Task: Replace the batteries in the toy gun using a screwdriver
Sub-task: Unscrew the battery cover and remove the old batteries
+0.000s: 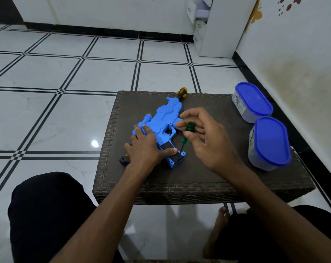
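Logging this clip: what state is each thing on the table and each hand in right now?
Toy gun: flat on the table, grip toward the person.
Screwdriver: near upright, tip at the gun's grip.
Left hand: flat, pressing the gun.
Right hand: fingers pinching the screwdriver handle.
Two tubs: lids on.

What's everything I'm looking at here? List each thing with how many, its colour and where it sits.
toy gun: one, blue, lying flat mid-table
screwdriver: one, green handle, tip at the gun's grip
tubs: two, clear with blue lids, table's right edge
small black part: one, left of the gun
table: one, dark brown woven, on white tiled floor
left hand: one, pressing down on the gun
right hand: one, pinching the screwdriver handle
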The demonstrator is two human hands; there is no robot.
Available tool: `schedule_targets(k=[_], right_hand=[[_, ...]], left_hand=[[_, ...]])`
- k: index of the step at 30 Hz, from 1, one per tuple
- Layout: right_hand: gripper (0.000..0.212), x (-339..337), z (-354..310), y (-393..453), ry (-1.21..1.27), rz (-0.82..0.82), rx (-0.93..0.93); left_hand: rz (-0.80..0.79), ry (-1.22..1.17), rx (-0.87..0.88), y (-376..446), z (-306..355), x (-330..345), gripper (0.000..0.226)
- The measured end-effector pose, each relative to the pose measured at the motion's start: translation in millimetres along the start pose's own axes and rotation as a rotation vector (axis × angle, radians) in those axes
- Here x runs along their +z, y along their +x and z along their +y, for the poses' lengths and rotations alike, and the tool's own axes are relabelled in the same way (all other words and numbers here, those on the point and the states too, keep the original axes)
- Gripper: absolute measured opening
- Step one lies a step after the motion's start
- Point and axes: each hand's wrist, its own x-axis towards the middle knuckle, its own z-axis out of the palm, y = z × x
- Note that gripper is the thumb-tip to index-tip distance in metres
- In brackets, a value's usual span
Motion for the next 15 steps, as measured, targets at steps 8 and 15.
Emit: schedule_targets(k=[8,15], right_hand=[[0.023,1.7,4.0,1.2,-0.110,0.092,-0.065],[0.037,1.0,1.5,-2.2,-0.081,0.031,-0.056]], left_hand=[[0.000,0.001,-0.001,0.2,-0.7,0.8,0.129],[-0.004,0.004,-0.002,0.1,0.3,-0.2,0.129]])
